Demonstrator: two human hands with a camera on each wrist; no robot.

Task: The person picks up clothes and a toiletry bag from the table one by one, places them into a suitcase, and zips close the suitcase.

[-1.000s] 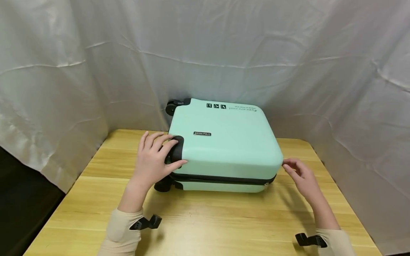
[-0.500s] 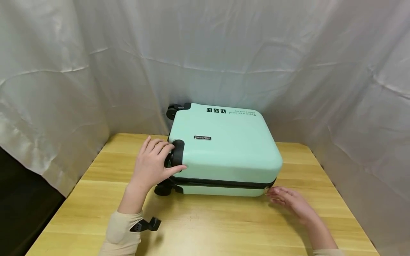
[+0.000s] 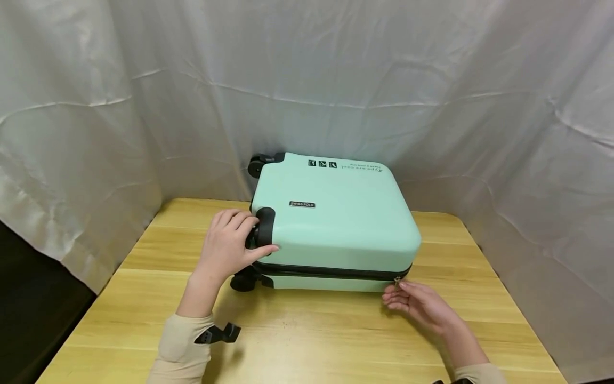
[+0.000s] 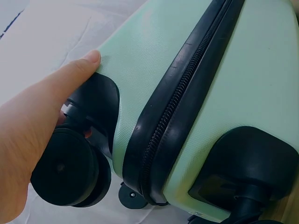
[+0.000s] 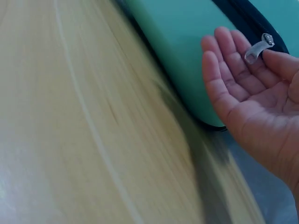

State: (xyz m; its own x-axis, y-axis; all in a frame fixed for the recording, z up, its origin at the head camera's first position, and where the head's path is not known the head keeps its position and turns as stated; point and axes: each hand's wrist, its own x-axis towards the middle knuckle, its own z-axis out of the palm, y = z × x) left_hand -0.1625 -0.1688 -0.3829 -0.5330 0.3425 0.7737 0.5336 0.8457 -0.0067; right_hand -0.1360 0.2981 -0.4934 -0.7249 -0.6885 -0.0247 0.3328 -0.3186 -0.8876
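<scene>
A mint-green hard-shell suitcase (image 3: pixel 336 213) lies flat on the table, its black zipper (image 3: pixel 326 271) running along the near side. My left hand (image 3: pixel 225 245) grips the near left corner. Its thumb presses the shell beside the black corner guard (image 4: pixel 96 95), and the other fingers reach behind the upper wheel (image 4: pixel 65 165), mostly hidden. At the near right corner is my right hand (image 3: pixel 424 306), palm turned up with fingers loosely bent. The metal zipper pull (image 5: pixel 254 51) lies against those fingers, fully visible, with the thumb tip right beside it.
The suitcase stands on a light wooden table (image 3: pixel 307 341). Pale grey cloth (image 3: pixel 336 64) hangs behind and along both sides, close to the suitcase's far edge. Another black wheel (image 3: pixel 243 280) sticks out at the lower left.
My right hand has moved from beside the right corner down and left to the zipper pull, turning palm up. My left hand stays on its corner; the suitcase has hardly moved.
</scene>
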